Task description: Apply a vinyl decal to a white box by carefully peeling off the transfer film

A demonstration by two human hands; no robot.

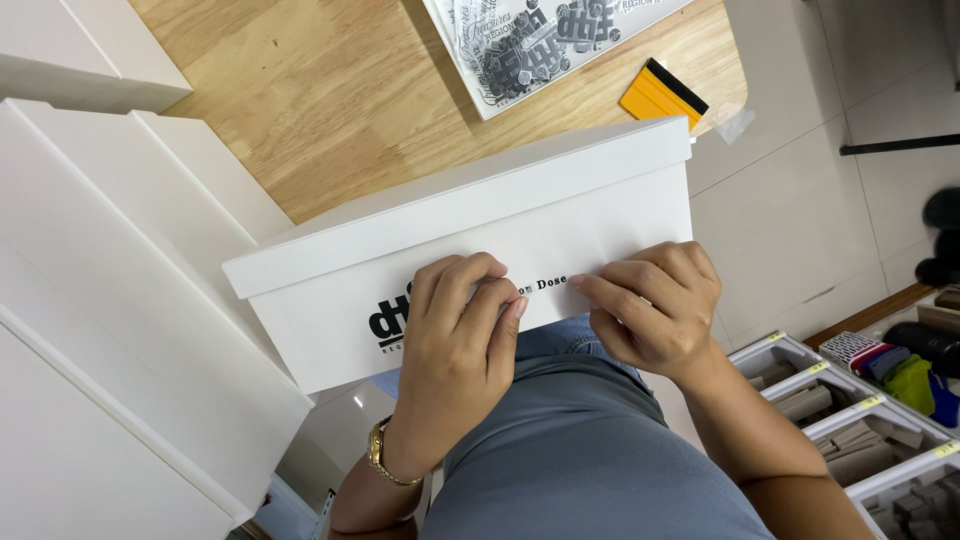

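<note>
A white lidded box [560, 190] rests against my lap at the edge of a wooden table [330, 90], its side panel facing me. That panel carries black decal lettering. My left hand [455, 345], with a gold watch on the wrist, presses its fingertips on the middle of the lettering. My right hand [655, 305] pinches at the panel just right of the lettering, fingers curled; whether a film is between them I cannot tell.
A yellow squeegee with a black edge [663, 94] and a printed decal sheet [530, 40] lie on the table beyond the box. More white boxes [110, 300] are stacked at left. Bins of small parts [860, 430] stand at lower right on the tiled floor.
</note>
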